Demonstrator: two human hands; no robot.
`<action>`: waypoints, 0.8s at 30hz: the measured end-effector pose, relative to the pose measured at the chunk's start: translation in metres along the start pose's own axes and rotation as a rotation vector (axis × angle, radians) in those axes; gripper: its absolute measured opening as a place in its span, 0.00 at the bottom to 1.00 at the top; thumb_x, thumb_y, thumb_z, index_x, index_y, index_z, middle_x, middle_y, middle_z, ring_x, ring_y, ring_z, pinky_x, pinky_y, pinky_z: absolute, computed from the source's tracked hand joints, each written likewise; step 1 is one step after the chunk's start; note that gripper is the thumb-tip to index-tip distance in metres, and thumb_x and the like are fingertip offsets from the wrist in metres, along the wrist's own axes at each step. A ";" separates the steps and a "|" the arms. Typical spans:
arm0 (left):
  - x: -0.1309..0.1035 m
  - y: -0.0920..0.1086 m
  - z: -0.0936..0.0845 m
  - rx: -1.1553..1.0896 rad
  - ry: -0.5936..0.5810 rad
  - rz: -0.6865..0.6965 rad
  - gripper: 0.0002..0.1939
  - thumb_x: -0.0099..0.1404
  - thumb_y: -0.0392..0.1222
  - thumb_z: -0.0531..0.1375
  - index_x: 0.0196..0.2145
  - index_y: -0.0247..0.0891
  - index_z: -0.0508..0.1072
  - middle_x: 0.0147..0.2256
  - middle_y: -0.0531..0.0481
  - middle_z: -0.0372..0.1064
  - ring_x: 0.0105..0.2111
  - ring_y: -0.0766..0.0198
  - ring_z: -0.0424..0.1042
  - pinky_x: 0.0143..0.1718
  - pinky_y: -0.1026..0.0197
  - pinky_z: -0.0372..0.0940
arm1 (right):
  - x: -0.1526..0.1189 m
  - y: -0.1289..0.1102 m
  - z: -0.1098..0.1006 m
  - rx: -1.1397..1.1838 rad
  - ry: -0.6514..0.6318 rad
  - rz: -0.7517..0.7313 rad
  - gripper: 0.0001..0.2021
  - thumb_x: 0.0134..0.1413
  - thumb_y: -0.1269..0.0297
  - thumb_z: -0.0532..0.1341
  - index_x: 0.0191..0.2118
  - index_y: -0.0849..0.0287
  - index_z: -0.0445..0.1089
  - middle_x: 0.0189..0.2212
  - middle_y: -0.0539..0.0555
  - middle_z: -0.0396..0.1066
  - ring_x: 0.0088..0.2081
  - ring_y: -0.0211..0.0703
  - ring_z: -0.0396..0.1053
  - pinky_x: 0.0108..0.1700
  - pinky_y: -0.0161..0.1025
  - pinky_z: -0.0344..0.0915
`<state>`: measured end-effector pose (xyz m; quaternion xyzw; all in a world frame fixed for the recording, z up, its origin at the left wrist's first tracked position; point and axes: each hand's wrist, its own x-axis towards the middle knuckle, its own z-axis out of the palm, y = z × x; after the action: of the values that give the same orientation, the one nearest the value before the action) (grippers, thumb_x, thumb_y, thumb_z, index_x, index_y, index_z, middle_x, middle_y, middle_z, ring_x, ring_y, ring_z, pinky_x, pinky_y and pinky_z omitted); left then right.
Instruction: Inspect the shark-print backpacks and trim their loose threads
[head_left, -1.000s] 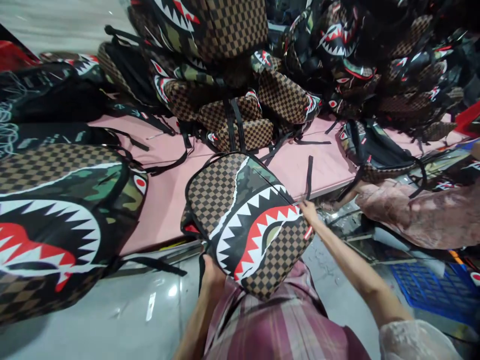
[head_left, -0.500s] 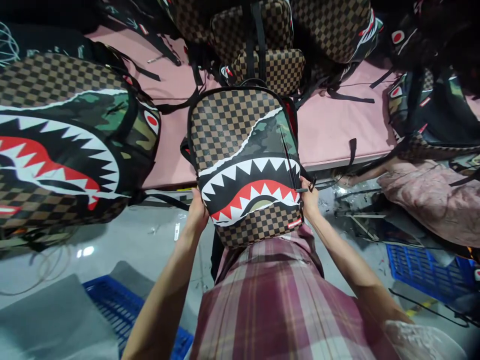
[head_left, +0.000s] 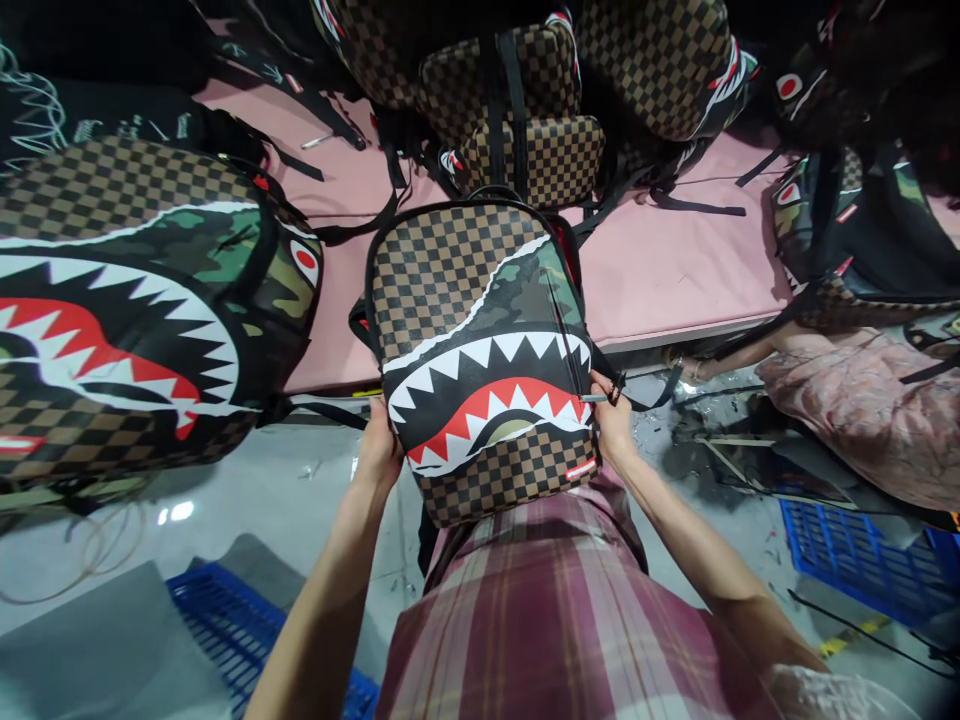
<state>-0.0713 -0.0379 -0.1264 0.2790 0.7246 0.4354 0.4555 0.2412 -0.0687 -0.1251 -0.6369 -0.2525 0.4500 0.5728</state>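
The left hand (head_left: 379, 450) is closed on the left edge of a checkered backpack (head_left: 480, 355), at the lower half; its fingers behind the bag are hidden. The right hand (head_left: 612, 418) is closed at the opposite edge, fingers bent, and also holds a slim tool (head_left: 595, 398) whose metallic tip lies over the lower right of the front panel. The type of tool cannot be determined.

The backpack is at the centre of the frame, front panel to the camera, shark-mouth print in view, bottom at the plaid garment (head_left: 555, 610). Its upper part overlaps the pink table (head_left: 675, 280) in view; contact with it cannot be confirmed.

A second backpack (head_left: 150, 285), similarly printed, occupies the left of the frame. A small checkered bag (head_left: 562, 160) with black straps stands at upper centre, other bags around it. An open bag (head_left: 892, 240) lies at upper right. Below it, another person's patterned sleeve (head_left: 862, 410) shows. Blue crates (head_left: 862, 555) appear at lower right and lower left, on the grey floor (head_left: 300, 510).
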 end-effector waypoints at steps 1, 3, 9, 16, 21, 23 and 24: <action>-0.001 0.002 -0.004 0.037 0.017 0.064 0.23 0.67 0.52 0.43 0.44 0.33 0.68 0.34 0.45 0.70 0.32 0.62 0.70 0.32 0.60 0.68 | -0.003 -0.001 -0.002 -0.013 -0.021 0.020 0.20 0.45 0.60 0.60 0.45 0.60 0.72 0.46 0.56 0.71 0.43 0.44 0.68 0.44 0.40 0.64; -0.006 0.008 -0.008 0.142 0.127 0.198 0.21 0.65 0.48 0.48 0.49 0.32 0.66 0.44 0.41 0.68 0.42 0.58 0.68 0.44 0.54 0.65 | -0.005 -0.005 -0.007 -0.044 -0.051 0.046 0.20 0.45 0.59 0.60 0.45 0.61 0.72 0.44 0.56 0.72 0.41 0.43 0.68 0.41 0.39 0.65; -0.056 0.044 0.062 0.615 0.073 0.920 0.14 0.62 0.42 0.53 0.43 0.34 0.70 0.41 0.43 0.68 0.44 0.56 0.64 0.50 0.52 0.57 | 0.009 -0.016 -0.016 -0.166 -0.091 0.013 0.20 0.46 0.54 0.60 0.41 0.63 0.73 0.37 0.56 0.74 0.34 0.43 0.68 0.33 0.38 0.65; -0.085 0.070 0.180 0.874 -0.076 0.899 0.35 0.59 0.53 0.58 0.58 0.32 0.54 0.48 0.39 0.62 0.46 0.51 0.61 0.45 0.51 0.58 | 0.016 -0.012 -0.025 -0.162 -0.119 0.008 0.20 0.45 0.52 0.62 0.39 0.63 0.74 0.39 0.57 0.74 0.39 0.46 0.69 0.38 0.39 0.65; -0.075 0.076 0.183 0.950 -0.095 0.779 0.41 0.55 0.55 0.61 0.59 0.32 0.52 0.48 0.38 0.61 0.47 0.50 0.62 0.45 0.51 0.58 | 0.043 -0.010 -0.035 -0.179 -0.081 0.004 0.23 0.45 0.47 0.60 0.37 0.65 0.74 0.34 0.59 0.75 0.33 0.47 0.70 0.30 0.38 0.65; -0.073 0.080 0.180 0.940 -0.135 0.713 0.40 0.55 0.53 0.61 0.59 0.32 0.52 0.48 0.39 0.62 0.48 0.51 0.62 0.44 0.53 0.58 | 0.061 -0.010 -0.034 -0.203 -0.084 -0.039 0.25 0.45 0.45 0.59 0.38 0.65 0.73 0.33 0.59 0.75 0.31 0.46 0.69 0.29 0.39 0.65; -0.072 0.082 0.179 0.933 -0.160 0.685 0.40 0.55 0.52 0.62 0.59 0.32 0.51 0.47 0.39 0.62 0.48 0.52 0.62 0.44 0.54 0.59 | 0.072 -0.010 -0.033 -0.233 -0.094 -0.075 0.25 0.47 0.46 0.58 0.39 0.65 0.73 0.32 0.59 0.75 0.31 0.46 0.69 0.30 0.39 0.66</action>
<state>0.1219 0.0102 -0.0604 0.7005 0.6717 0.1700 0.1710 0.3050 -0.0230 -0.1381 -0.6673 -0.3532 0.4254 0.4990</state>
